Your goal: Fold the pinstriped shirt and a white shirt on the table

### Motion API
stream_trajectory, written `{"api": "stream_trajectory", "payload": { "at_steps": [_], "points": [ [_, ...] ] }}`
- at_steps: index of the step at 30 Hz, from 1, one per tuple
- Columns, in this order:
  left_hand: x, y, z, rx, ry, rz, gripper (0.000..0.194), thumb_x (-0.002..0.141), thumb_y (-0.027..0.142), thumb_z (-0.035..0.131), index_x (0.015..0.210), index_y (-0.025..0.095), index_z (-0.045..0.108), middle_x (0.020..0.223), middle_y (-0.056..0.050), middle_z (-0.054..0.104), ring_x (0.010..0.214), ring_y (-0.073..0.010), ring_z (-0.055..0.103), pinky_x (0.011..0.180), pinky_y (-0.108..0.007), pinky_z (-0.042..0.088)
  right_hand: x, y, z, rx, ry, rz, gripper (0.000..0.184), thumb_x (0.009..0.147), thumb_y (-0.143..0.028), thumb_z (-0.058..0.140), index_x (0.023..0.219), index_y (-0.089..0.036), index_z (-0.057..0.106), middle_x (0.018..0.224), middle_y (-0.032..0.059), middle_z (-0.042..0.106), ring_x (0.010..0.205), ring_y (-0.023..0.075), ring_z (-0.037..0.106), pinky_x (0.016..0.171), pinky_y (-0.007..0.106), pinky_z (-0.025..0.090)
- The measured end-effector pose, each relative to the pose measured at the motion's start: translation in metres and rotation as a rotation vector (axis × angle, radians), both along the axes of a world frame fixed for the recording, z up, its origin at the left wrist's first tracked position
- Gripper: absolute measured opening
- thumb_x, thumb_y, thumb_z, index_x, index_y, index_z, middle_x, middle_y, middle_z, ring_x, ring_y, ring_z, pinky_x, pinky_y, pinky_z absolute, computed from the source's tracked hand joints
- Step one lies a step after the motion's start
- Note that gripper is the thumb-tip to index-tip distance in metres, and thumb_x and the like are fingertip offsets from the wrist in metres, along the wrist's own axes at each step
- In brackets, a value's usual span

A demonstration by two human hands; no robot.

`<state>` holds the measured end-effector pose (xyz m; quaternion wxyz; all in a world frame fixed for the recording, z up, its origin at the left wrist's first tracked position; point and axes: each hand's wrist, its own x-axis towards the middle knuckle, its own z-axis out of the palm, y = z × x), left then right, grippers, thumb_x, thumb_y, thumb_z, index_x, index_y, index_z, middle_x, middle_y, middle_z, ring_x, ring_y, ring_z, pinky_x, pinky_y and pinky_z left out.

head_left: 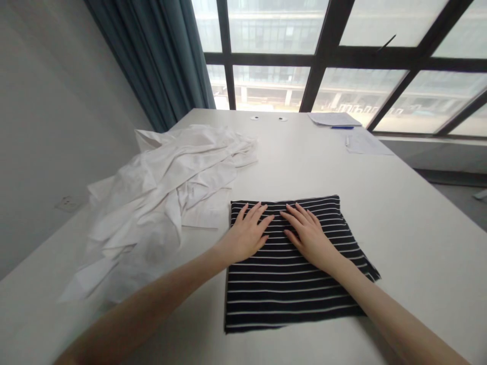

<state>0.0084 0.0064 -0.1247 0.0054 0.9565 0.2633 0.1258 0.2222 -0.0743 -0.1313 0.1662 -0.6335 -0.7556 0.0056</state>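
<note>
A black garment with thin white stripes (281,284) lies folded into a rough rectangle on the white table. My left hand (247,233) rests palm down on its upper left part, fingers spread. On the upper middle of the cloth lies my right hand (310,235), also flat with its fingers apart. Both hands touch the fabric without gripping it, and their fingertips point toward the far edge. At the right, a corner of the cloth sticks out past the fold. My hands and right forearm cover parts of the stripes.
White crumpled cloth and thin plastic (182,172) are heaped on the table's left side. Papers (335,119) and a blue pen (342,128) lie at the far right, near another sheet (369,144). Beyond the white table (289,162) are windows and a blue curtain (163,61).
</note>
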Motion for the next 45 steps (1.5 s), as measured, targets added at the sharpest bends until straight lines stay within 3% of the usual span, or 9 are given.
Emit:
{"api": "stream_trajectory", "payload": {
  "at_steps": [7,14,17,22,24,26,30,34,45],
  "points": [
    [-0.013,-0.002,-0.013,-0.022,0.078,-0.032,0.057,0.1,0.049,0.044,0.152,0.025,0.038,0.163,-0.011,0.028,0.152,-0.0303,0.019,0.121,-0.057,0.015,0.016,-0.029,-0.014,-0.001,-0.222,-0.014,0.05,0.103,-0.043,0.035,0.151,-0.029,0.043,0.159,0.0022,0.037,0.148,0.0284,0.029,0.117,0.054,0.027],
    [-0.023,-0.004,-0.012,-0.077,0.104,-0.027,0.067,0.098,0.055,0.047,0.155,0.026,0.03,0.164,-0.011,0.022,0.152,-0.0331,0.016,0.12,-0.06,0.017,0.054,-0.061,-0.019,0.031,-0.237,-0.112,0.057,0.103,-0.047,0.031,0.158,-0.033,0.026,0.162,0.0023,0.033,0.148,0.0265,0.03,0.114,0.052,0.031],
    [-0.024,-0.005,-0.013,-0.089,0.108,-0.03,0.069,0.097,0.057,0.048,0.155,0.026,0.03,0.165,-0.011,0.021,0.153,-0.0333,0.015,0.12,-0.06,0.017,0.063,-0.069,-0.017,0.038,-0.23,-0.147,0.059,0.102,-0.049,0.033,0.156,-0.027,0.03,0.159,0.0067,0.039,0.143,0.0281,0.039,0.11,0.052,0.035],
    [-0.021,-0.002,-0.011,-0.1,0.133,-0.018,0.068,0.097,0.058,0.048,0.155,0.026,0.031,0.165,-0.012,0.021,0.153,-0.0333,0.015,0.119,-0.061,0.017,0.056,-0.052,0.013,0.104,-0.221,-0.133,0.039,0.101,-0.036,0.038,0.125,-0.02,0.064,0.124,0.0096,0.071,0.111,0.028,0.066,0.11,0.059,0.03],
    [-0.018,0.001,-0.011,-0.097,0.141,-0.017,0.068,0.097,0.059,0.047,0.154,0.026,0.032,0.164,-0.012,0.021,0.152,-0.0328,0.016,0.12,-0.06,0.017,0.044,-0.035,0.026,0.117,-0.196,-0.097,0.033,0.101,-0.03,0.04,0.112,-0.02,0.069,0.111,0.0076,0.075,0.101,0.025,0.068,0.108,0.055,0.033],
    [-0.016,0.006,-0.01,-0.089,0.151,-0.017,0.067,0.097,0.059,0.046,0.154,0.026,0.033,0.164,-0.013,0.021,0.152,-0.0323,0.016,0.12,-0.059,0.017,0.029,-0.016,0.032,0.123,-0.17,-0.039,0.031,0.1,-0.027,0.041,0.113,-0.019,0.069,0.114,0.0082,0.074,0.106,0.0241,0.067,0.107,0.05,0.037],
    [-0.013,0.014,-0.012,-0.068,0.157,0.002,0.067,0.097,0.058,0.047,0.154,0.026,0.033,0.164,-0.013,0.021,0.153,-0.0316,0.015,0.12,-0.059,0.017,0.008,0.02,0.019,0.109,-0.176,0.021,0.039,0.1,-0.028,0.041,0.132,-0.017,0.061,0.143,0.01,0.058,0.136,0.0265,0.047,0.113,0.047,0.032],
    [-0.013,0.016,-0.015,-0.079,0.144,0.014,0.067,0.097,0.059,0.045,0.155,0.027,0.031,0.165,-0.011,0.02,0.153,-0.0313,0.014,0.12,-0.059,0.015,0.013,0.035,-0.006,0.011,-0.23,-0.066,0.047,0.102,-0.035,0.037,0.145,-0.022,0.051,0.153,0.0063,0.047,0.144,0.0289,0.037,0.116,0.053,0.027],
    [-0.022,0.013,-0.015,-0.065,0.124,0.002,0.071,0.096,0.06,0.047,0.156,0.027,0.028,0.165,-0.014,0.017,0.153,-0.0326,0.014,0.119,-0.059,0.017,0.073,0.001,-0.022,-0.019,-0.232,-0.26,0.06,0.102,-0.053,0.025,0.157,-0.029,0.028,0.162,0.0044,0.033,0.147,0.0285,0.03,0.113,0.056,0.032]
  ]
}}
